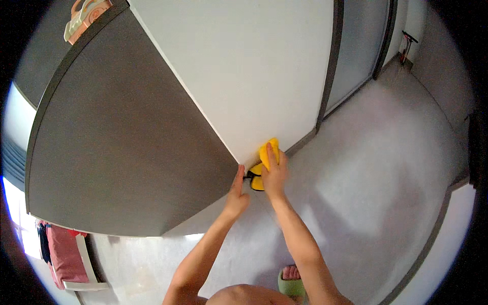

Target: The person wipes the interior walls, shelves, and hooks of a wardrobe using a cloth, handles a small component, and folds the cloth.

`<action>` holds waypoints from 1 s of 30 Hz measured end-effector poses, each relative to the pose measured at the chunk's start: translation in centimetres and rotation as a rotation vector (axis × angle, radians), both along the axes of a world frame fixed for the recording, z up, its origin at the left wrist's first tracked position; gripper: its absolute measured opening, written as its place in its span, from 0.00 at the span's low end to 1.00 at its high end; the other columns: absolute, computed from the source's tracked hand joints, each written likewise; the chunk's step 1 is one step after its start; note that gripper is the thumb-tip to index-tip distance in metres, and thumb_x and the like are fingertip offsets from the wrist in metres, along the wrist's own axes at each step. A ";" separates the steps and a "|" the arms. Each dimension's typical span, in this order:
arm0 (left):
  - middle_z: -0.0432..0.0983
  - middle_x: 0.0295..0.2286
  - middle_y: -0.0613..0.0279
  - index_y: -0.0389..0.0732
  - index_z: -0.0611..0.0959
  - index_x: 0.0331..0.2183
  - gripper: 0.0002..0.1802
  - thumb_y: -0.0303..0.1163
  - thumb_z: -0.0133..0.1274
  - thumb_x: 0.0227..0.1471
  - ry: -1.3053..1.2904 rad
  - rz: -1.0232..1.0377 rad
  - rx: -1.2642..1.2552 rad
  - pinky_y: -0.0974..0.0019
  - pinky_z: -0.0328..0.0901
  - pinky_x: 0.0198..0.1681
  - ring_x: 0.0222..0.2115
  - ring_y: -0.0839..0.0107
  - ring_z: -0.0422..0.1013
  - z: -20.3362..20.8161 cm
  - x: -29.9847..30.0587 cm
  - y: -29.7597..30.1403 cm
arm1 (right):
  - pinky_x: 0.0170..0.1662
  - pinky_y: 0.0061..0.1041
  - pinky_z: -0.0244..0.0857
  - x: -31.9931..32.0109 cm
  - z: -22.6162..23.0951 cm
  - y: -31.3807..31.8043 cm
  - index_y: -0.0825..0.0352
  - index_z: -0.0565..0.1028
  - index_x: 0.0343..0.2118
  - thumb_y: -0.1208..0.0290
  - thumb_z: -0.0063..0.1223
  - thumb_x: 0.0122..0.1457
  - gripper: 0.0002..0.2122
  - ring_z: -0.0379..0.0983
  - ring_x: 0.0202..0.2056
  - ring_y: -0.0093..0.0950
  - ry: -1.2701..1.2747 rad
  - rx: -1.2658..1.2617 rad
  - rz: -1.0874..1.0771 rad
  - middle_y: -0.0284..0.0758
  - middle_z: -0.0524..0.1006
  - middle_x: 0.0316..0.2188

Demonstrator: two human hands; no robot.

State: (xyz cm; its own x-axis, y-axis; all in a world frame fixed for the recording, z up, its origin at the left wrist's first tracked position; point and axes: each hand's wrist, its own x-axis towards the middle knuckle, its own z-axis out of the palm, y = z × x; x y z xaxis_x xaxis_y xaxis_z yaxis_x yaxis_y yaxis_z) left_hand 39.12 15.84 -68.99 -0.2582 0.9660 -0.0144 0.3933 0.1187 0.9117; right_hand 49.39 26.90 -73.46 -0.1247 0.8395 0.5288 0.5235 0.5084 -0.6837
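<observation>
My right hand (275,174) presses a yellow cloth (269,152) against the foot of the white wall (244,66), its index finger stretched along it. My left hand (238,197) rests at the lower corner of a large dark grey panel (127,132), fingers pointing up along its edge. Between the two hands, low at the corner, is a yellow thing with black edging (257,183). Its kind is unclear, and my right hand partly hides it. A short black part of it reaches toward my left fingers; whether they touch it, I cannot tell.
A dark baseboard (301,143) runs right to a dark-framed door (351,56). Far right, a squeegee-like tool (407,47) leans in the corner. A green slipper (291,287) with a foot stands on the grey floor (356,203). Pink fabric (66,254) hangs lower left.
</observation>
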 end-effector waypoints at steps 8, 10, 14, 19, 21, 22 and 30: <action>0.42 0.65 0.51 0.39 0.50 0.65 0.51 0.11 0.38 0.35 0.101 -0.037 0.031 0.62 0.36 0.67 0.66 0.59 0.38 -0.5 -0.9 -0.3 | 0.48 0.38 0.65 -2.2 1.4 -2.3 0.58 0.65 0.60 0.80 0.55 0.46 0.33 0.68 0.47 0.45 0.011 -0.194 -0.093 0.45 0.70 0.46; 0.42 0.65 0.51 0.39 0.50 0.64 0.51 0.11 0.38 0.35 0.108 -0.047 0.049 0.62 0.37 0.67 0.66 0.59 0.38 -0.7 -1.1 -0.3 | 0.48 0.38 0.65 -1.7 0.2 -1.7 0.59 0.65 0.60 0.80 0.55 0.46 0.33 0.68 0.47 0.46 0.032 -0.120 -0.037 0.45 0.70 0.46; 0.40 0.65 0.52 0.39 0.50 0.65 0.51 0.11 0.39 0.34 0.015 -0.085 0.012 0.62 0.35 0.67 0.66 0.60 0.37 1.0 -0.2 0.3 | 0.49 0.37 0.65 0.0 0.5 2.1 0.59 0.67 0.59 0.81 0.57 0.45 0.33 0.69 0.47 0.45 0.131 -0.171 -0.159 0.44 0.71 0.45; 0.39 0.66 0.55 0.41 0.50 0.65 0.52 0.11 0.40 0.34 0.030 -0.083 0.038 0.61 0.34 0.67 0.66 0.61 0.36 0.1 -0.7 0.1 | 0.50 0.40 0.63 -0.8 1.1 -0.9 0.63 0.66 0.58 0.82 0.58 0.45 0.32 0.67 0.47 0.47 0.116 -0.128 -0.033 0.47 0.70 0.47; 0.38 0.66 0.54 0.42 0.50 0.65 0.52 0.11 0.39 0.34 0.057 -0.105 0.066 0.61 0.34 0.67 0.67 0.60 0.36 0.3 -0.5 0.2 | 0.50 0.40 0.63 0.0 0.2 0.8 0.63 0.66 0.58 0.81 0.59 0.45 0.33 0.67 0.48 0.46 0.218 -0.094 0.017 0.46 0.70 0.47; 0.38 0.66 0.54 0.42 0.50 0.65 0.52 0.11 0.39 0.34 0.051 -0.114 0.069 0.61 0.34 0.67 0.67 0.60 0.36 0.7 -0.2 0.3 | 0.50 0.40 0.64 0.4 0.0 1.9 0.63 0.67 0.58 0.81 0.60 0.43 0.33 0.68 0.48 0.46 0.247 -0.108 -0.090 0.44 0.71 0.47; 0.37 0.66 0.52 0.41 0.49 0.65 0.52 0.10 0.39 0.33 0.094 -0.098 0.040 0.61 0.33 0.67 0.67 0.60 0.35 0.2 -0.7 -0.4 | 0.48 0.39 0.65 -0.4 0.7 -0.8 0.62 0.70 0.55 0.80 0.59 0.45 0.30 0.69 0.46 0.44 0.181 -0.087 0.046 0.44 0.74 0.43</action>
State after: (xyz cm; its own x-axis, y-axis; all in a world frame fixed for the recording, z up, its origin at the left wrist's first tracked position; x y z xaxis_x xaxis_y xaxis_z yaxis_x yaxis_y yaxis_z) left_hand 38.41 15.45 -68.80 -0.1612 0.9859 0.0444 0.4848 0.0399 0.8737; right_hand 49.03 26.05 -72.72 -0.0731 0.8786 0.4720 0.3657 0.4639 -0.8069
